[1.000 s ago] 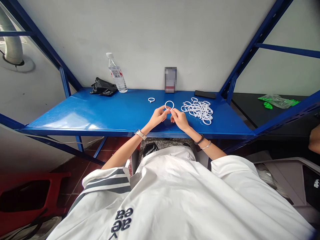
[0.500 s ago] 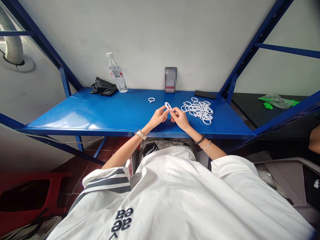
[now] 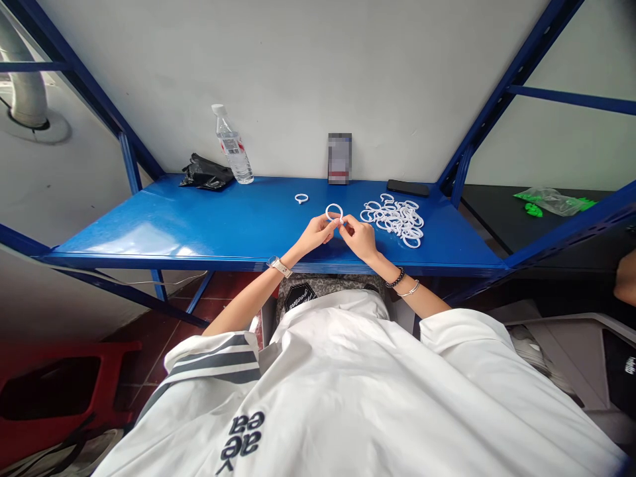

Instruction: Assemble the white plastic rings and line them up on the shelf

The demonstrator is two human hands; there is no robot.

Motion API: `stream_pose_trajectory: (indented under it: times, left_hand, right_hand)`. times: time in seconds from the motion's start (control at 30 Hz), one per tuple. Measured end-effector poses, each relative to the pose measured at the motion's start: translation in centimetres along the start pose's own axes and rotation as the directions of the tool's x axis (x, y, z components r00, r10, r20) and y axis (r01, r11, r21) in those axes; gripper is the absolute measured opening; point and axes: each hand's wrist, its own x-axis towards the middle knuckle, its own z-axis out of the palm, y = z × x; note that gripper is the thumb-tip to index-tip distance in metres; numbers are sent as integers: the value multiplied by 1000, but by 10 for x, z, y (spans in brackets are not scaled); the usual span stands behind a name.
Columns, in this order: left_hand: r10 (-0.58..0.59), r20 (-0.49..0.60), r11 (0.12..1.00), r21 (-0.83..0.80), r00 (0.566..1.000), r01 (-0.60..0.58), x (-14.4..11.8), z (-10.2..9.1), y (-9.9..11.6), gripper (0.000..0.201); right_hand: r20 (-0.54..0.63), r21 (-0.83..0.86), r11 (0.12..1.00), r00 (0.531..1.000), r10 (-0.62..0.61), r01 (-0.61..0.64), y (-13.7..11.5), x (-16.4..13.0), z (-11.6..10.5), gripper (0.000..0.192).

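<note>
Between my two hands is a white plastic ring (image 3: 334, 205), its round opening facing me above the table's front part. My left hand (image 3: 317, 233) pinches its lower left side. The fingertips of my right hand (image 3: 358, 236) are closed on the ring's lower right, where a small knob seems to be; the fingers partly cover it. A single white ring (image 3: 301, 198) with a small stub lies on the blue table (image 3: 238, 225), beyond my left hand. Just right of my right hand is a loose pile of similar white rings (image 3: 395, 218).
A water bottle (image 3: 233, 147) and a black plastic bag (image 3: 205, 173) stand at the back left. A phone with a blurred screen (image 3: 340, 159) leans on the wall, and a black phone (image 3: 407, 188) lies behind the pile. Another person's hand (image 3: 626, 277) shows at the right edge.
The held ring has turned from a slanted, narrow view to a rounder one facing me. Both hands stay nearly in place; the pile and the single ring are unmoved.
</note>
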Motion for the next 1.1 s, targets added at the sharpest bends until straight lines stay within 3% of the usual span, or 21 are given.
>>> stream_pose_trajectory:
  times: [0.23, 0.57, 0.83, 1.1]
  left_hand:
    - [22, -14, 1000, -8, 1000, -22, 0, -2, -2, 57]
    - [28, -87, 998, -56, 996, -33, 0, -3, 0, 55]
    - [37, -109, 999, -30, 993, -40, -1, -3, 3, 51]
    - [31, -109, 999, -27, 994, -34, 0, -4, -1, 52]
  right_hand:
    - [22, 16, 1000, 1000, -9, 9, 1, -1, 1, 31]
    - [106, 307, 951, 994, 8, -40, -2, 1, -3, 46]
    - [227, 625, 748, 969, 99, -223, 0, 5, 0, 49]
    - [384, 728, 562, 912, 142, -394, 0, 11, -4, 52]
